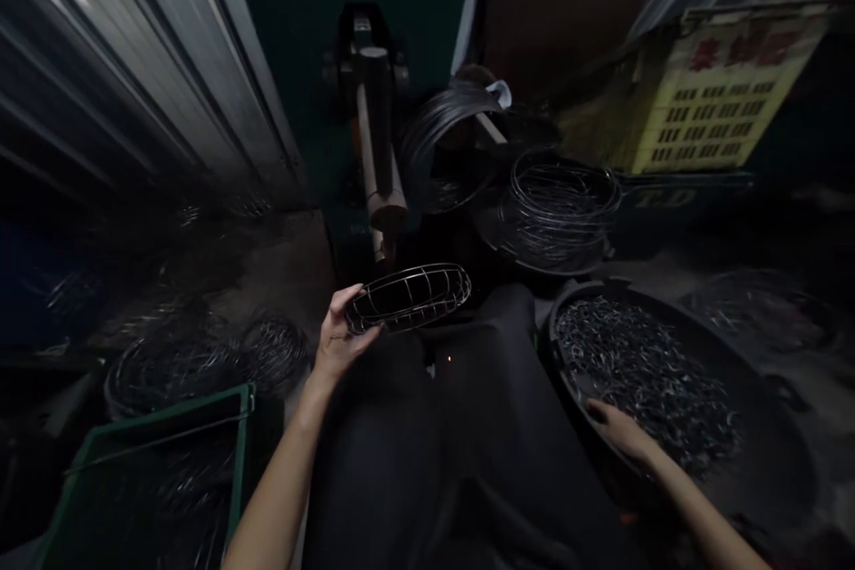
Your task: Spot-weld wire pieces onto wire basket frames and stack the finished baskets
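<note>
My left hand (342,335) grips one end of a round wire basket frame (411,296), thumb below and fingers above. The frame is tilted over my lap, just below the rod-like arms of a machine (379,134). At the right, my right hand (618,429) is at the near left edge of a wide dark pan (778,454) of small bent metal pieces (641,365). Its fingers look curled together; whether they pinch a piece is too dark and small to tell.
Wire rings (561,205) are heaped in a container beyond the pan, beside a wire coil (447,120). A yellow crate (708,107) stands at the back right. A green crate (150,414) is at the lower left, near more wire rings (271,347) on the floor.
</note>
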Demonstrator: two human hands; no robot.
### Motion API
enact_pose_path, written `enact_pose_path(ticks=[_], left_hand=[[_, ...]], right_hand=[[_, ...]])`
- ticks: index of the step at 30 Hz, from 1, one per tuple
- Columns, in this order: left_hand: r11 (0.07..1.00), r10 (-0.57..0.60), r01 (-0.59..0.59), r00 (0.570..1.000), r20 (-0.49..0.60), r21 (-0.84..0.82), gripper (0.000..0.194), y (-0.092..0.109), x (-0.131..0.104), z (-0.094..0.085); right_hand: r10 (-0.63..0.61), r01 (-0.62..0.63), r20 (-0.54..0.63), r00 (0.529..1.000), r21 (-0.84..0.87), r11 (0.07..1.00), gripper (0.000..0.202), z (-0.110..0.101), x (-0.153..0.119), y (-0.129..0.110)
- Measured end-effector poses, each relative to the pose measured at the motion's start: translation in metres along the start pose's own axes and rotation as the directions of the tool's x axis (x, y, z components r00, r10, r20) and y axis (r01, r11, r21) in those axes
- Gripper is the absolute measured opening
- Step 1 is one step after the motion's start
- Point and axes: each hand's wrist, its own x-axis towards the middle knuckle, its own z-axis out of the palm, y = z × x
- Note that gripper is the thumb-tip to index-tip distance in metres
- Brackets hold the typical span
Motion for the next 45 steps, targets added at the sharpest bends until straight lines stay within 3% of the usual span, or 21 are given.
enact_pose_path(ticks=[3,4,5,8,11,14,16,17,19,21,24,26,28,31,34,38,45], left_hand=[[0.998,-0.012,0.009,0.998,0.060,0.056,0.056,0.015,0.006,-0.005],[0.997,-0.011,0.005,0.997,0.073,0.076,0.054,0.019,0.008,-0.006],[0.996,-0.011,0.003,0.997,0.082,0.090,0.054,0.021,0.010,-0.007],[0.992,-0.032,0.020,0.995,0.096,0.122,0.056,0.025,0.012,-0.009],[0.989,-0.057,0.043,0.994,0.095,0.142,0.055,0.027,0.012,-0.007],[0.988,-0.050,0.036,0.995,0.089,0.151,0.054,0.032,0.013,-0.002],[0.989,-0.040,0.025,0.994,0.100,0.149,0.054,0.035,0.015,0.000],[0.989,-0.037,0.021,0.994,0.105,0.144,0.053,0.037,0.016,0.000],[0.990,-0.036,0.020,0.993,0.110,0.137,0.053,0.038,0.017,-0.002],[0.989,-0.038,0.024,0.994,0.099,0.143,0.054,0.039,0.016,-0.006],[0.985,-0.065,0.052,0.995,0.071,0.165,0.056,0.039,0.012,-0.011],[0.982,-0.090,0.077,0.994,0.068,0.172,0.057,0.040,0.010,-0.012],[0.981,-0.101,0.086,0.992,0.080,0.173,0.057,0.041,0.008,-0.013],[0.981,-0.097,0.082,0.992,0.079,0.177,0.058,0.040,0.007,-0.014],[0.975,-0.108,0.092,0.992,0.071,0.204,0.058,0.038,0.008,-0.017],[0.969,-0.129,0.113,0.990,0.063,0.221,0.060,0.036,0.009,-0.020],[0.972,-0.107,0.092,0.992,0.061,0.217,0.057,0.034,0.008,-0.024]], right_hand=[[0.038,-0.056,0.190,0.981,0.087,0.995,0.018,0.007,-0.006,0.003],[0.072,-0.093,0.206,0.976,0.093,0.991,0.018,0.004,-0.007,0.005],[0.110,-0.129,0.182,0.977,0.096,0.987,0.019,0.000,-0.006,0.007],[0.244,-0.233,-0.046,0.969,0.173,0.957,0.022,-0.022,-0.009,0.006],[0.285,-0.170,-0.165,0.944,0.498,0.850,0.036,-0.040,-0.019,-0.031],[0.071,0.117,-0.244,0.967,0.676,0.728,0.040,-0.035,-0.028,-0.097],[-0.173,0.312,-0.278,0.945,0.603,0.734,0.029,-0.018,-0.029,-0.135],[-0.297,0.412,-0.292,0.909,0.525,0.745,0.025,-0.008,-0.030,-0.146],[-0.505,0.581,-0.293,0.812,0.320,0.748,0.025,0.010,-0.032,-0.154],[-0.656,0.690,-0.239,0.716,0.096,0.717,0.031,0.022,-0.036,-0.147],[-0.748,0.734,-0.107,0.655,-0.143,0.664,0.033,0.026,-0.047,-0.131],[-0.732,0.700,-0.096,0.675,-0.233,0.675,0.033,0.025,-0.052,-0.125],[-0.679,0.634,-0.157,0.717,-0.259,0.729,0.030,0.026,-0.056,-0.123],[-0.602,0.562,-0.263,0.754,-0.215,0.798,0.027,0.030,-0.061,-0.122],[-0.573,0.552,-0.293,0.765,-0.161,0.819,0.030,0.031,-0.065,-0.121],[-0.552,0.530,-0.278,0.786,-0.155,0.834,0.028,0.026,-0.068,-0.114],[-0.523,0.494,-0.140,0.841,-0.198,0.847,0.030,0.018,-0.060,-0.085]])
